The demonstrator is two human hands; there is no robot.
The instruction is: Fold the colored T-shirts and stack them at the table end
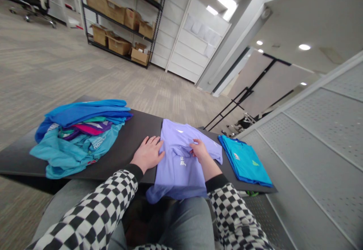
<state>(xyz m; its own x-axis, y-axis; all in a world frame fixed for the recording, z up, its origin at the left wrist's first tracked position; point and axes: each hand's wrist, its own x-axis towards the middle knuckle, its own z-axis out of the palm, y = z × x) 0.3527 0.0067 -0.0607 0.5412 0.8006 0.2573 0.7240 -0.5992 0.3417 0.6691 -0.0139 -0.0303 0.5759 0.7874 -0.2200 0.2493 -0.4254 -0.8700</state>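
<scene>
A lavender T-shirt (184,174) lies spread on the black table, its lower edge and one sleeve hanging over the edge nearest me. My left hand (149,152) rests flat at the shirt's left side, fingers spread and partly on the tabletop. Over the shirt's right half, my right hand (200,150) has its thumb and fingers closed in a pinch on the fabric, which wrinkles beside it. White printing shows on the chest and lower down. To the right sits a neat stack of folded blue shirts (245,161).
A loose heap of blue, teal and purple clothing (82,132) covers the left of the black table (138,129). Perforated grey panels (320,129) stand close on the right. Beyond the floor is a black shelf rack (119,25) with cardboard boxes (119,45).
</scene>
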